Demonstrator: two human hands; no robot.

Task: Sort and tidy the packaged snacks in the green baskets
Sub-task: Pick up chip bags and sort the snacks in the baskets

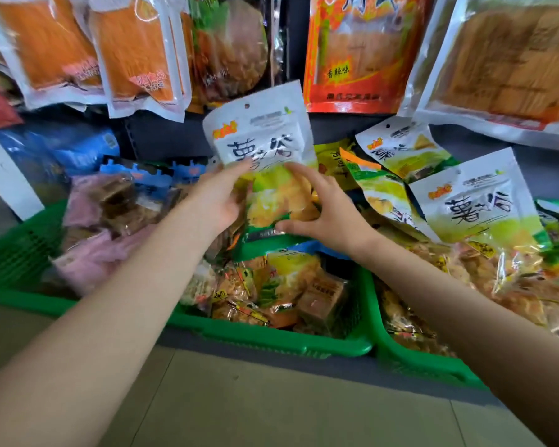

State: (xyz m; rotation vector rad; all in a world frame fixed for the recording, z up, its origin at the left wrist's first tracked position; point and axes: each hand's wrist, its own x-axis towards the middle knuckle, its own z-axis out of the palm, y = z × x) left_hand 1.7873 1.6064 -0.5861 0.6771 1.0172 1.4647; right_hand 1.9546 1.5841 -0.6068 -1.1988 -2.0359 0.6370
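Observation:
A white and green chip bag [265,146] stands upright above the left green basket [271,338], held between both hands. My left hand [217,201] grips its left side with the thumb across the front. My right hand [323,208] pinches its lower right part between thumb and fingers. Matching white and green bags [478,201] lean in the right green basket [410,362], one more [400,146] behind them. Below the held bag, the left basket holds small clear-wrapped yellow and orange snack packs [271,295] and pink packets [100,240].
Large orange and red snack pouches [359,50] hang on the rack above the baskets. Blue packets [68,150] sit at the back left. A grey shelf edge [271,353] and beige floor tiles [271,404] lie in front of the baskets.

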